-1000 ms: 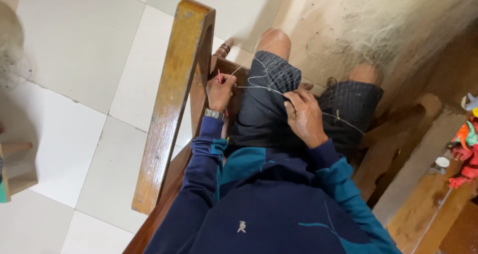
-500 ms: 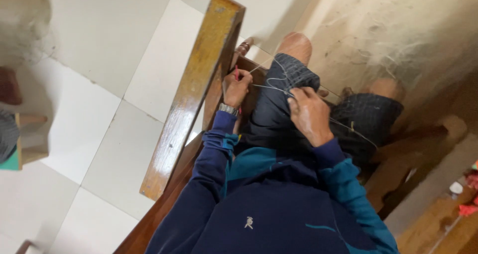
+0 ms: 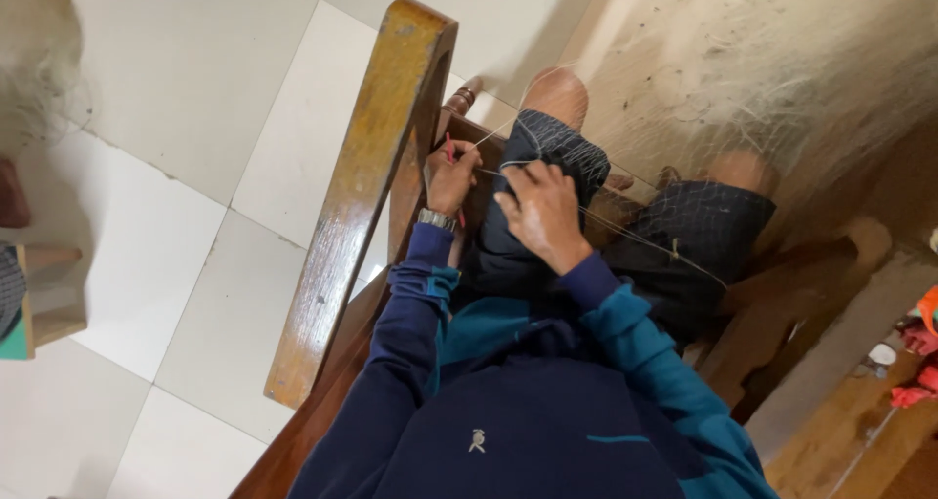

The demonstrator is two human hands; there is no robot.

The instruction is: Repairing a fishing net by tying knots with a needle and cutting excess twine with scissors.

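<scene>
Netting, a fine pale mesh, lies draped over the person's lap and knees and spreads on toward the heap of it on the floor beyond. The left hand is pinched shut on a thin red tool, likely a netting needle, with a light thread running from it toward the knee; it works close against the wooden armrest. The right hand lies on the left thigh, fingers curled down and pinching a strand of mesh taut. Good work here seems to depend on the right hand keeping that strand tight and still, so the needle passes cleanly through one opening. The thread should stay clear of the armrest, where it could snag, and each knot wants drawing snug before the grip shifts.
</scene>
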